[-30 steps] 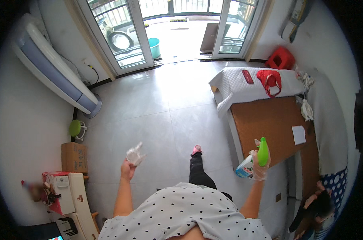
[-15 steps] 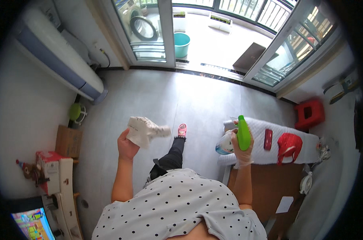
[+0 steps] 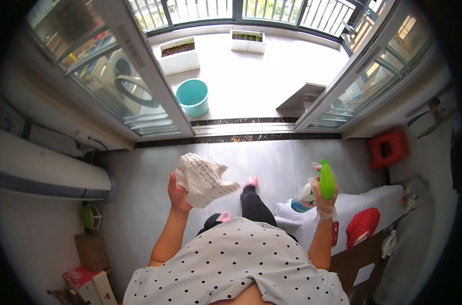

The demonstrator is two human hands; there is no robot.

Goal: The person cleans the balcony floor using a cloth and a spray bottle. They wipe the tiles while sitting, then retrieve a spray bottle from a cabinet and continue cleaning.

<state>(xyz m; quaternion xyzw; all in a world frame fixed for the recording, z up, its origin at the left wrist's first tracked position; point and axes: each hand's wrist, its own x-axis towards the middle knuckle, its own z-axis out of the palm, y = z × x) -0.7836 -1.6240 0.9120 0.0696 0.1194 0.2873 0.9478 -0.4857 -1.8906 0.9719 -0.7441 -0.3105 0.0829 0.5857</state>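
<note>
A white cloth [image 3: 203, 180] printed with dark script hangs from my left hand [image 3: 179, 197], whose fingers are closed on its left edge. Part of those fingers is hidden by the fabric. In a thin clear plastic glove, my right hand [image 3: 324, 204] grips a spray bottle [image 3: 327, 179] by its neck, just under the bright green trigger head. The bottle's see-through body with a blue label tilts down to the left. Both hands are held out in front of me at about waist height, well apart and above the grey tiled floor [image 3: 160, 170].
Ahead, a glass door [image 3: 139, 86] on the left and another glass door [image 3: 363, 81] on the right flank a low sill [image 3: 243, 129]. Beyond stand a teal bucket [image 3: 193, 96] and planters [image 3: 180, 60]. A red stool [image 3: 388, 150] and a white-covered bench [image 3: 287, 216] are at right.
I have stepped forward, so the doorway, bucket and planters are nearer. The cloth has spread out in my left hand. My right hand still holds the spray bottle.
</note>
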